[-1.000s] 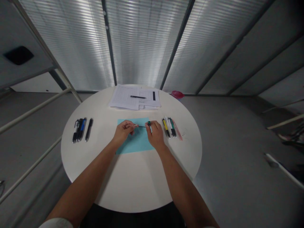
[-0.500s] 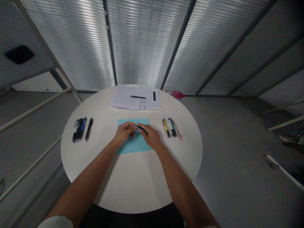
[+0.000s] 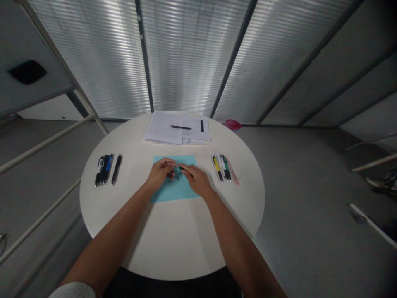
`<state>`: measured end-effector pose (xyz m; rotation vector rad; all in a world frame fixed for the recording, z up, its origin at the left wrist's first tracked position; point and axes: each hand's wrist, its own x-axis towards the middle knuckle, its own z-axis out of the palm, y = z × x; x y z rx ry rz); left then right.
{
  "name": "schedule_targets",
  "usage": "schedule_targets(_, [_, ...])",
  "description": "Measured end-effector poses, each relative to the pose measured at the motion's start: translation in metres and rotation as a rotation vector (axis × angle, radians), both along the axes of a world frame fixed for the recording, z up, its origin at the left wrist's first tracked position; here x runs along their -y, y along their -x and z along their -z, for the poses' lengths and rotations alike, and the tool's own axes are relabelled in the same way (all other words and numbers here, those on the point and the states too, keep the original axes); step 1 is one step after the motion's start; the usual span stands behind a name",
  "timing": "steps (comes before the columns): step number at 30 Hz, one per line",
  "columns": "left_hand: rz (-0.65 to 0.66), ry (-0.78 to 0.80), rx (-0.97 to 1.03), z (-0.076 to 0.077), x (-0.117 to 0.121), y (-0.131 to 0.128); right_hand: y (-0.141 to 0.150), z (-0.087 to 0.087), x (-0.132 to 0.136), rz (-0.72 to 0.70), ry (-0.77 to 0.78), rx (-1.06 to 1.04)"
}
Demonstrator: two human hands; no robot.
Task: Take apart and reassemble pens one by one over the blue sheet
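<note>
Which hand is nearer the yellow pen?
Right. The right hand is just left of the yellow pen; the left hand is farther left, beyond the right one.

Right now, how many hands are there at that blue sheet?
2: the left hand at the left side of the blue sheet and the right hand at its right, their fingers close together around pen parts. No other hands show.

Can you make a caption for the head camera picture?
Left hand and right hand hold small pen pieces close together over a blue sheet, pens on both sides.
</note>
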<state>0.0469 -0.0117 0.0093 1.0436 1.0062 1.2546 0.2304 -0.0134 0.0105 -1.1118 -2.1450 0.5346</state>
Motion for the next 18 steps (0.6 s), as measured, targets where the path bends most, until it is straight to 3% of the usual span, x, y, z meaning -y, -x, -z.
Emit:
schedule_targets(9, [-0.023, 0.003, 0.017, -0.0008, -0.0001, 0.0002, -0.0040, -0.0010, -0.0004, 0.024, -0.001, 0.040])
schedule_targets(18, [0.036, 0.013, -0.068, -0.0035, 0.0014, -0.0030, -0.0025, -0.0002, 0.0011, 0.043, -0.002, 0.100])
